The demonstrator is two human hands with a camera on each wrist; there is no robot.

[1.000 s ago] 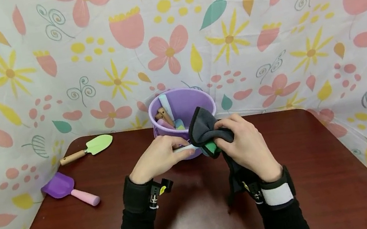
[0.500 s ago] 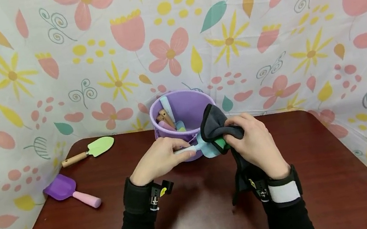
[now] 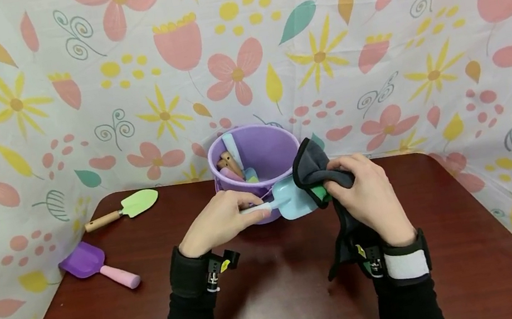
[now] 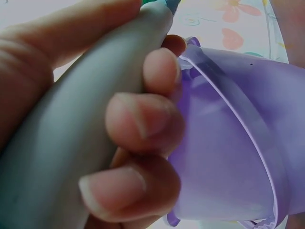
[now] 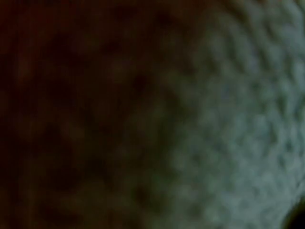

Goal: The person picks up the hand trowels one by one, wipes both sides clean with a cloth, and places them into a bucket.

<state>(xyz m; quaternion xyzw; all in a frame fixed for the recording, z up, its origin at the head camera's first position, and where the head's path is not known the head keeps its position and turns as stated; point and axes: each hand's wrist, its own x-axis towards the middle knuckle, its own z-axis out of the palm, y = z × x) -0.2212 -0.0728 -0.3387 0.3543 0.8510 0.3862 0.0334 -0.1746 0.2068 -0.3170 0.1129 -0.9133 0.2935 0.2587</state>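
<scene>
Pale blue is the little shovel (image 3: 296,201) that the person holds up over the counter (image 3: 255,306), just in front of the bucket (image 3: 265,172). The left hand (image 3: 220,219) is not wide open; its fingers curl round the shovel's whitish handle and hold on to it. The right hand (image 3: 368,194) has its thumb and fingers closed on a dark grey cloth (image 3: 310,164) with black edges. That cloth covers the far end of the shovel, and a bit of green peeks out under it. I count two hands, one cloth and one purple bucket. Inside the bucket I can see one pale blue handle (image 3: 232,149), at least two brown wooden handles (image 3: 232,163) and one pink handle (image 3: 231,175); how many things lie deeper down I can't tell. Over on the left side of the counter lie two more tools, near each other but not touching: one light green trowel (image 3: 138,203) with a wooden handle, and one purple scoop (image 3: 84,260) with a pink handle.
</scene>
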